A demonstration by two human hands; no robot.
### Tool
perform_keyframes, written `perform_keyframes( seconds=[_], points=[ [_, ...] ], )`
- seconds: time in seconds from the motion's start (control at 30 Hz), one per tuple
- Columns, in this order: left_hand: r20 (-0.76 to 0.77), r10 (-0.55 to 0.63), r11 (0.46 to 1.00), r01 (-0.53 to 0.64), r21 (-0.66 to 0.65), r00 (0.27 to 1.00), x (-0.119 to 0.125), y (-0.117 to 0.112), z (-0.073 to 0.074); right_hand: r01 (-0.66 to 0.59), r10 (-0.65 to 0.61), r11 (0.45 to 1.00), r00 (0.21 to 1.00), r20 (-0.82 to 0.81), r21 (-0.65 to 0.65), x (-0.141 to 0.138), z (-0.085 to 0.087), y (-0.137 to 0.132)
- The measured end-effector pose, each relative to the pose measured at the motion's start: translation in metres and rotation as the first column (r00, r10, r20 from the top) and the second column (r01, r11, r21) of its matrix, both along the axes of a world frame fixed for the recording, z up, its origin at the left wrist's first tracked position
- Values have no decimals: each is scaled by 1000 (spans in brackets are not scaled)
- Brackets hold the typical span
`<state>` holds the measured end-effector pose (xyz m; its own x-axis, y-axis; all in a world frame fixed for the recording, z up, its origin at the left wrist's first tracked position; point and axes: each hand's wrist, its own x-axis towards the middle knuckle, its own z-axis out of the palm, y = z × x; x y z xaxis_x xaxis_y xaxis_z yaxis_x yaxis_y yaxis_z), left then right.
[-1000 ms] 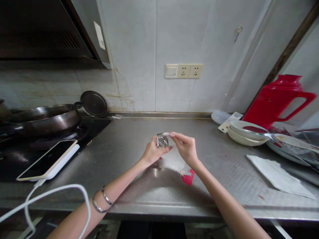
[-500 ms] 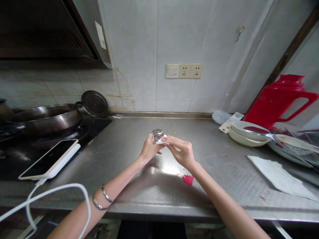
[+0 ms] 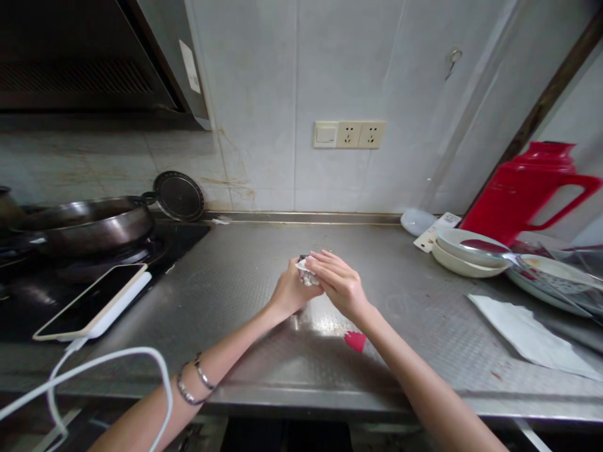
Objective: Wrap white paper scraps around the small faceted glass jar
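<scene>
Over the middle of the steel counter (image 3: 254,251), my left hand (image 3: 288,290) is wrapped round a small clear, shiny thing (image 3: 309,280) that looks like a little glass. Much of it is hidden by my fingers. My right hand (image 3: 340,282) presses a crumpled white tissue (image 3: 302,266) against its top, fingers bent together over it. The two hands meet at the glass. Below my right wrist a red, ragged-edged scrap (image 3: 355,341) lies on the counter.
A steel pan (image 3: 94,226) sits on the black stove at left. A phone (image 3: 94,301) with a white cable (image 3: 117,355) lies beside it. At right are stacked bowls (image 3: 471,270), a red thermos jug (image 3: 522,194) and a white paper sheet (image 3: 527,333).
The small glass has tipped toward me and come slightly nearer and to the right. My right hand, with the tissue, has moved over its top.
</scene>
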<state>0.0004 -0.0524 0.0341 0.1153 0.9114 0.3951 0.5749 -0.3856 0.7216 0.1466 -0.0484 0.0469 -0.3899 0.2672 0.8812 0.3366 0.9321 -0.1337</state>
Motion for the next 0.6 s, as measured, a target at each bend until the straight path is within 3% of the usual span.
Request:
perform_keyframes(
  seconds=[0.1,0.23,0.37,0.47,0.6],
  points=[
    [-37,-18,999,20,49,999,0,0,-1,-5,4,1000,998,69,9,-1,-2,0],
    [20,39,997,-38,-61,999,-6,2,-4,-37,34,999,995,94,34,-4,-3,-2],
    [84,38,997,-32,-65,996,-14,5,-9,-69,67,997,992,105,20,-10,-3,-9],
    [76,12,1000,-11,-23,997,-19,9,-12,-97,101,994,992,73,-55,-16,-2,-15],
    [124,7,999,-2,-40,992,-18,13,-11,-149,135,953,988,-72,-265,-15,2,-15]
  ],
)
